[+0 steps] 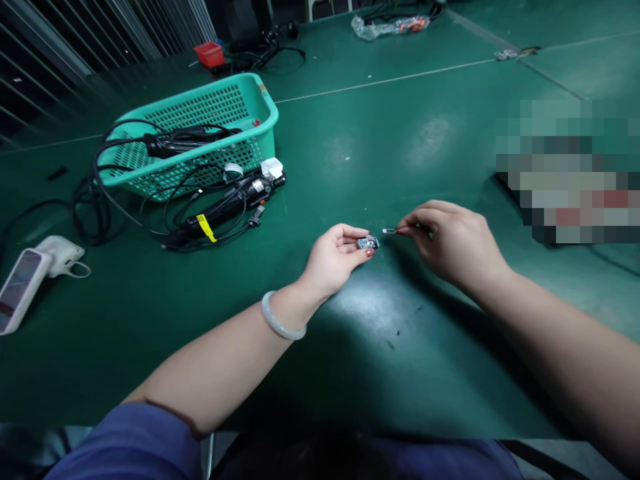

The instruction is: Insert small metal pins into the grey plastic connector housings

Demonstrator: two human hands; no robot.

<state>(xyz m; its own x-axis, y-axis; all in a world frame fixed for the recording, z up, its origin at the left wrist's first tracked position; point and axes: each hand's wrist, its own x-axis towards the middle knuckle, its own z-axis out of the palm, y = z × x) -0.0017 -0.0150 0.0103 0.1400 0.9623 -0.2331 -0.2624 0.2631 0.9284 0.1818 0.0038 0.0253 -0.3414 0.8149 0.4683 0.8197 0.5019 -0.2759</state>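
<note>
My left hand [336,257] pinches a small circuit board [368,243] between thumb and fingers, just above the green table. A pale bangle [281,320] rings that wrist. Just to the right, my right hand [450,240] is closed, its thumb and forefinger gripping a tiny pale rectangular piece [389,231] by one end. The piece points at the board, with a small gap between the two. Its exact kind is too small to make out.
Left of my hands stand a teal basket [270,137] with cables, a black corded tool [220,213], and a phone [23,287] beside a white device [65,253]. A red bin [210,55] and plastic-wrapped item [390,27] lie farther back. A blurred-out object [565,180] is at right.
</note>
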